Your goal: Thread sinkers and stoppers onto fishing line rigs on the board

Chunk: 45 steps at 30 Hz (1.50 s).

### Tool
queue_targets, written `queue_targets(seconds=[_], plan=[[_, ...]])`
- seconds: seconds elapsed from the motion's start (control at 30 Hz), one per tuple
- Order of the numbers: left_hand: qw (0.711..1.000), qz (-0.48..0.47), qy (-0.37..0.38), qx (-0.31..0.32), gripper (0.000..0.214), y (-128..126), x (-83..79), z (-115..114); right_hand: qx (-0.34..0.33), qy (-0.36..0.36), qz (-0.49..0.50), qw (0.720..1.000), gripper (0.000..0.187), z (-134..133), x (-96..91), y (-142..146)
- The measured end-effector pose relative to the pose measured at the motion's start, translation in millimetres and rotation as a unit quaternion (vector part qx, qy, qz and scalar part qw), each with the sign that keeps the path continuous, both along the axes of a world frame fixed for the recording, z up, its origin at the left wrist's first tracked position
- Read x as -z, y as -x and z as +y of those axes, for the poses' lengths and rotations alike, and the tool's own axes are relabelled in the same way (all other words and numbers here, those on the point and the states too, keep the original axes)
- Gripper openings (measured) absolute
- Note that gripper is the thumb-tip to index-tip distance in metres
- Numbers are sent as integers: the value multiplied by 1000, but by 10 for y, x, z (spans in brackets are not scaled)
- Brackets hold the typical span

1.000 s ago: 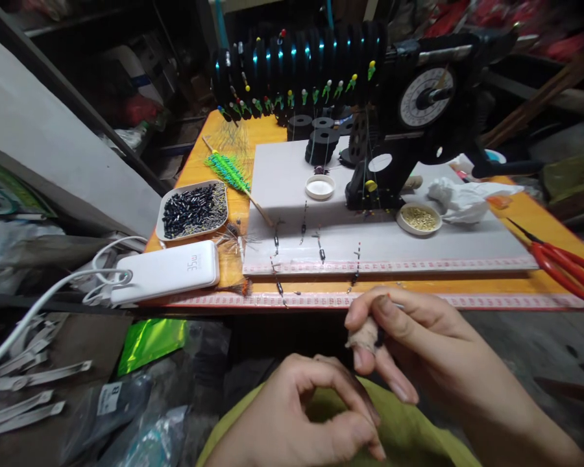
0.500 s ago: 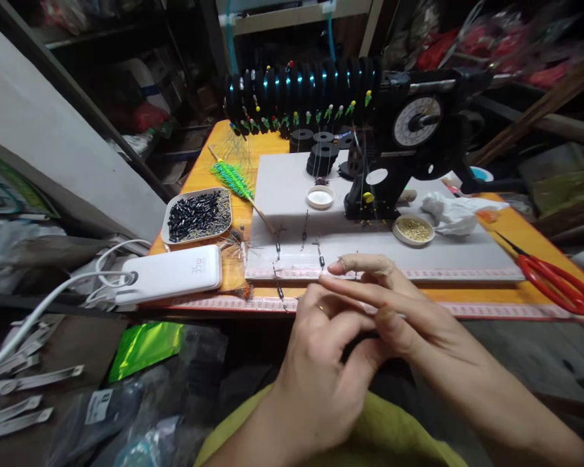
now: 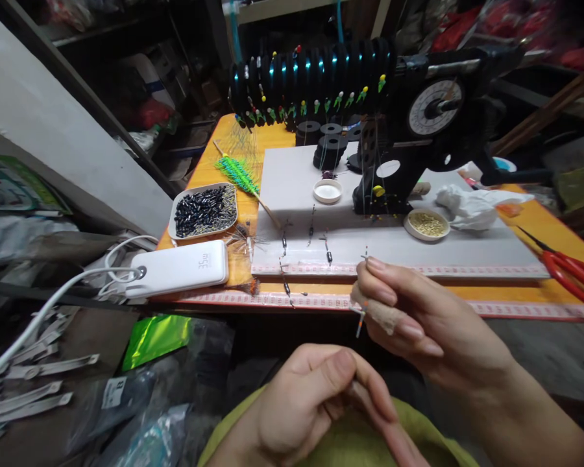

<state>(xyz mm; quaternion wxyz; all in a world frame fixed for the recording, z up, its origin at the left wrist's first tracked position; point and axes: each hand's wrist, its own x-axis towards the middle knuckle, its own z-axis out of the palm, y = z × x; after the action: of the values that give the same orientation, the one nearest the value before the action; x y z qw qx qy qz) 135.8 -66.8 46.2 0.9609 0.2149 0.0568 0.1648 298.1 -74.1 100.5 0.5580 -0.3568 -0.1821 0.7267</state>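
My right hand (image 3: 409, 305) is raised over the front edge of the table, thumb and fingers pinched on a small fishing rig. A thin grey stick with orange bands (image 3: 359, 322), part of it, hangs below the fingers, and a tiny dark tip shows above the thumb. One finger has a tan wrap. Lower, over my lap, my left hand (image 3: 326, 392) is closed with its thumb pressed on the index finger; anything inside is hidden. Little black-bodied rigs (image 3: 329, 255) lie near the front of the grey board (image 3: 292, 194).
A tray of black parts (image 3: 204, 211) and a white power bank (image 3: 178, 269) stand left. Behind are a black machine with a dial (image 3: 435, 107) and a row of spools (image 3: 316, 84). A dish of brass parts (image 3: 427, 225) and red-handled scissors (image 3: 571, 275) lie right.
My hands were together and have parted. The right has lifted with the small rig, while the left has dropped toward my lap. The view has shifted slightly.
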Motion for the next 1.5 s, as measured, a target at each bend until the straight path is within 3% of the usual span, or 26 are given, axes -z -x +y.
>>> queue_targets(seconds=[0.23, 0.43, 0.53, 0.6, 0.67, 0.77, 0.9, 1.0, 1.07, 1.13, 1.27, 1.37, 1.5], plan=[[984, 160, 63, 45, 56, 127, 130, -74, 52, 5, -11, 999, 38, -9, 26, 47], [982, 145, 103, 56, 58, 136, 220, -151, 52, -6, -31, 998, 39, -32, 33, 12], [988, 108, 93, 57, 54, 138, 166, -132, 41, -10, -48, 998, 38, -59, 24, 7], [995, 85, 38, 39, 50, 143, 65, -71, 41, -16, -101, 994, 34, -89, 4, 4], [992, 103, -73, -2, 42, 143, -67, 25, 53, -24, -191, 980, 30, -117, -27, -4], [960, 153, -223, -76, 43, 113, -247, 178, 72, -36, -336, 939, 33, -139, -79, -34], [940, 180, -267, -114, 39, 20, -361, 281, 52, -75, -447, 890, 38, -132, -122, -92], [926, 210, -297, -98, 39, -43, -381, 298, 35, -81, -463, 882, 40, -118, -134, -115], [934, 203, -280, -88, 36, -76, -369, 306, 28, -73, -443, 893, 42, -108, -130, -120], [951, 171, -243, -87, 33, -106, -324, 315, 12, -55, -376, 925, 43, -94, -115, -121], [975, 74, -169, -120, 28, -178, -155, 304, -55, -31, -98, 993, 33, -37, -83, -100], [977, 26, -136, -162, 28, -237, -45, 260, -74, -13, 64, 995, 32, 29, -80, -39], [982, -5, -86, -166, 25, -277, -15, 201, -20, -16, 161, 987, 33, 109, -79, 76]])
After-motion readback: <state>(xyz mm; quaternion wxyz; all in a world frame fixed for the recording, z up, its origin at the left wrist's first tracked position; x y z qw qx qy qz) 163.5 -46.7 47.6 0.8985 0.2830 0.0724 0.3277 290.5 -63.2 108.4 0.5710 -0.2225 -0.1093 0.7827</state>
